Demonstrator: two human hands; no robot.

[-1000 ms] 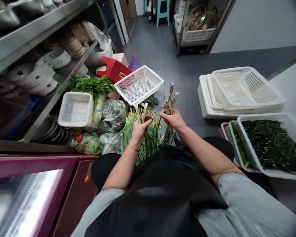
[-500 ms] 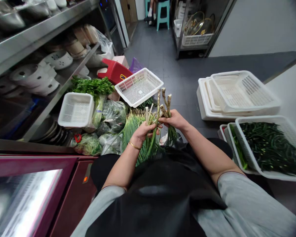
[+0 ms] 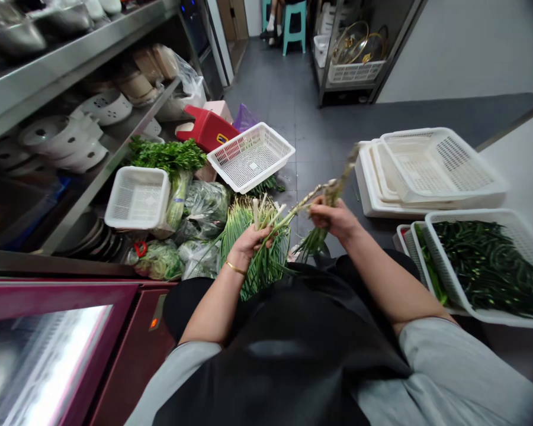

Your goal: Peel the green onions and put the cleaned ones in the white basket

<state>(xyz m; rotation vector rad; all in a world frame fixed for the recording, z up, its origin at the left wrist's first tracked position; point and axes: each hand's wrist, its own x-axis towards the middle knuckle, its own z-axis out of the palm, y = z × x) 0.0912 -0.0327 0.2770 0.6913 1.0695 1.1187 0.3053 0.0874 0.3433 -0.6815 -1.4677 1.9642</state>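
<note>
My left hand [image 3: 249, 241] is closed around a few scallions [image 3: 261, 216] with clean white stem ends pointing up; one longer stalk slants from it toward the other hand. To its right, my right hand [image 3: 335, 219] grips a bunch of scallions with brown, dirty root ends [image 3: 345, 170], somewhat blurred, their green leaves [image 3: 311, 244] hanging below the fist. A large heap of scallions [image 3: 235, 236] lies just beneath and behind my left hand, root ends facing away from me.
A white perforated basket [image 3: 288, 148] lies beyond the heap. On the left are a small white basket [image 3: 165, 201], celery-like greens [image 3: 169, 155] and bagged vegetables [image 3: 204, 207]. Stacked white baskets [image 3: 368, 204] and a basket of dark green vegetables [image 3: 493, 266] stand right. A seated person's legs [image 3: 275, 21] show far off.
My hands have moved apart: the right one went right with its brown-rooted bunch, the left slightly left and down. A dirty-ended stalk has tipped over from upright to slanting between them.
</note>
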